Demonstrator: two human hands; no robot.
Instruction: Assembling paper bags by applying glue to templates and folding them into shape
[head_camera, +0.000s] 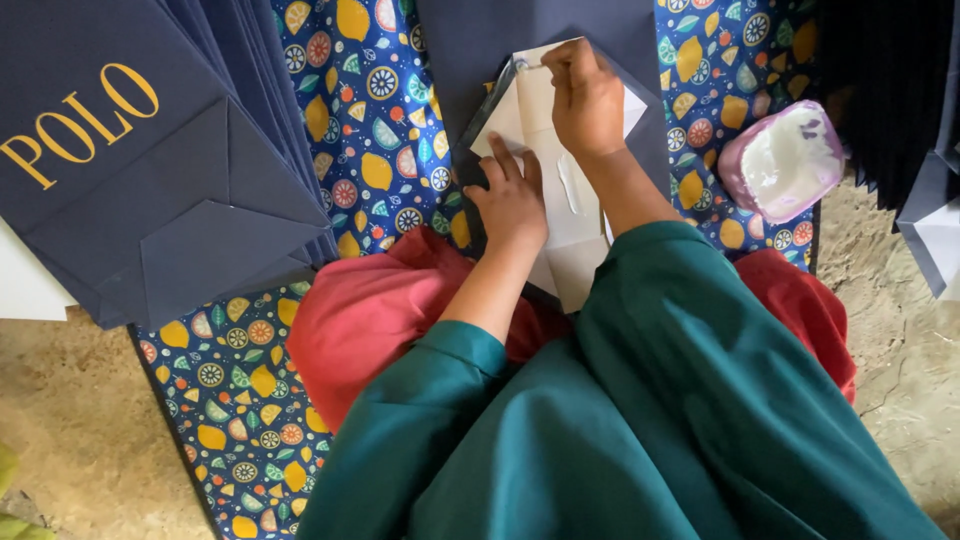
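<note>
Hands (512, 200) (585, 95) flat on white-lined navy paper bag (560, 215), glue tub (783, 160) nearby.

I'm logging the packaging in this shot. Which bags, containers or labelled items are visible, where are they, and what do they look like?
Stack of paper bags: upper left, flat, navy, gold lettering.
Unfinished bag: centre, navy outside, white inside, under the left hand and right hand.
Tub: right, on the patterned cloth, rounded, pink, white contents.
</note>
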